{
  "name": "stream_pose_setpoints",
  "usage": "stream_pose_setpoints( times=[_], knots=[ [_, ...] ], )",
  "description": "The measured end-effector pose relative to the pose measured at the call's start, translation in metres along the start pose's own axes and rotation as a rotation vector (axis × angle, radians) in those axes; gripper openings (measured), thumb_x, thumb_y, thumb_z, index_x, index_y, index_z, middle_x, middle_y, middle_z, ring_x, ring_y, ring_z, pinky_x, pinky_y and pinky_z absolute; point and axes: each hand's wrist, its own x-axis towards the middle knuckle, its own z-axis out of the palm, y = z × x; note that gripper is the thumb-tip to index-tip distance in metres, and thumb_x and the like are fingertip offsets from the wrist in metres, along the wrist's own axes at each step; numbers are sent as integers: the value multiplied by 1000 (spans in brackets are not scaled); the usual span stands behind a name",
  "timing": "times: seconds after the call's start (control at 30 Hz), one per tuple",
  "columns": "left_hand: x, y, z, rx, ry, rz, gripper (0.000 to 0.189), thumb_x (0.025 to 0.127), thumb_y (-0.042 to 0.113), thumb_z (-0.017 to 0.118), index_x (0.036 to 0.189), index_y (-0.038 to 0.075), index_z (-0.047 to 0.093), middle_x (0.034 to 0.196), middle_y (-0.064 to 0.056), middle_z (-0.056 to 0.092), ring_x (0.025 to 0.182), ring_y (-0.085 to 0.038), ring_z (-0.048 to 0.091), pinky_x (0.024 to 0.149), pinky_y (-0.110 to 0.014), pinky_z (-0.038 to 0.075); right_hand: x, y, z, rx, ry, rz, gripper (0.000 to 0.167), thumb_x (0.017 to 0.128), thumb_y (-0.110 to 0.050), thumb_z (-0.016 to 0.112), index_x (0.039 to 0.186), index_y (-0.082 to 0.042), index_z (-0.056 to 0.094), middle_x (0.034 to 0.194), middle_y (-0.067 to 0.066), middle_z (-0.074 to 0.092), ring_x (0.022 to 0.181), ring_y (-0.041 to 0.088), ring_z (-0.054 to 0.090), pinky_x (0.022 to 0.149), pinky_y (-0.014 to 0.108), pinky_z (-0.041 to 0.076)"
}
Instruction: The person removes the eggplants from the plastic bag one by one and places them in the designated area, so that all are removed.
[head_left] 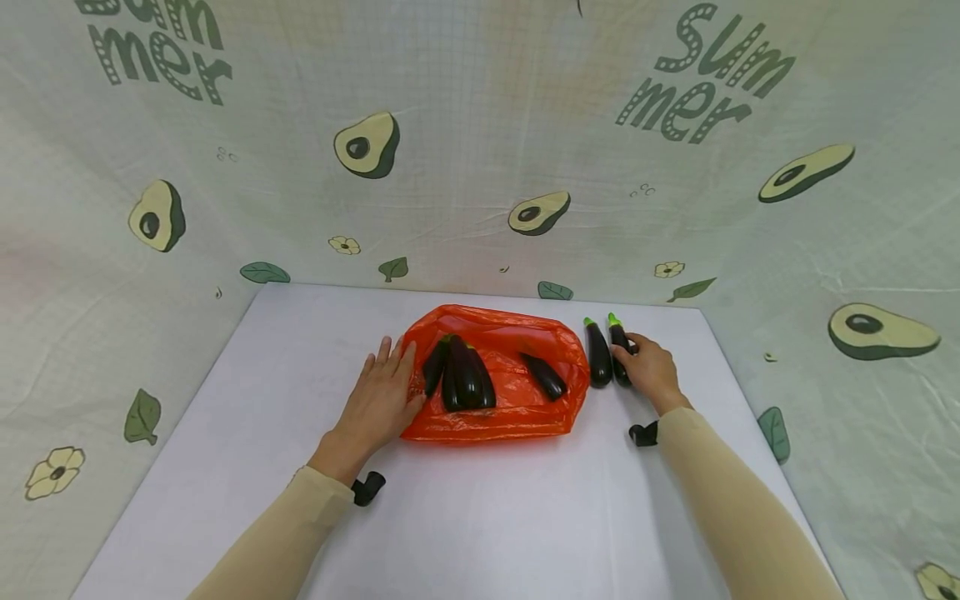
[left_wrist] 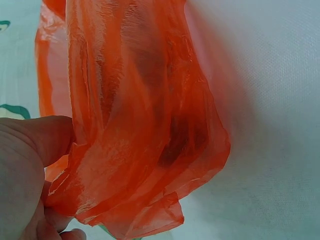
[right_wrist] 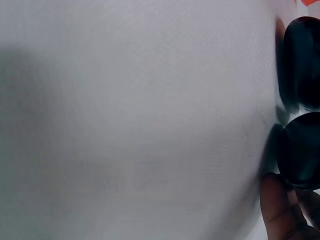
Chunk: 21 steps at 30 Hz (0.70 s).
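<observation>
We should grip 1 eggplant (head_left: 618, 334) lightly right of centre, our right hand (head_left: 652, 373) curled round it. Our left hand (head_left: 379, 396), fingers nearly straight, should steady the bag (head_left: 517, 422) at centre

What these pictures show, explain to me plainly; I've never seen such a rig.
There is no machine, just a person working bare-handed. The big picture comes from a camera worn on the head, looking forward and down; the two smaller ones come from cameras on the left and right wrists. On the flat white tabletop sits an open, shiny red-orange plastic bag. Inside lie several long, glossy, purple-black eggplants bunched at the left and another eggplant at the right; one more lies just outside. The left hand rests on the bag's edge. The right hand grips a further eggplant.
</observation>
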Motion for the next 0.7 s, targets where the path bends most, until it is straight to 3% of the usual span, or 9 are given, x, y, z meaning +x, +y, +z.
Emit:
stream_pose_setpoints(
  times=[0.4, 0.7],
  knots=[
    [-1, 2, -1, -5, -2, -2, 90, 95, 31, 78, 163, -4, 31, 168, -26, 33, 159, -47, 21, 127, -63, 23, -6, -3, -2, 15, 1, 39, 77, 106, -53, 52, 154, 6, 45, 139, 32, 61, 122, 49, 61, 105, 61, 49],
    [-1, 2, -2, -11, -1, 3, 90, 95, 30, 78, 163, -4, 31, 168, -27, 34, 160, -47, 21, 127, -64, 23, -9, -5, -1, 58, 72, -7, 76, 106, -48, 56, 158, 4, 37, 146, 34, 55, 129, 50, 59, 108, 63, 48]
  ],
)
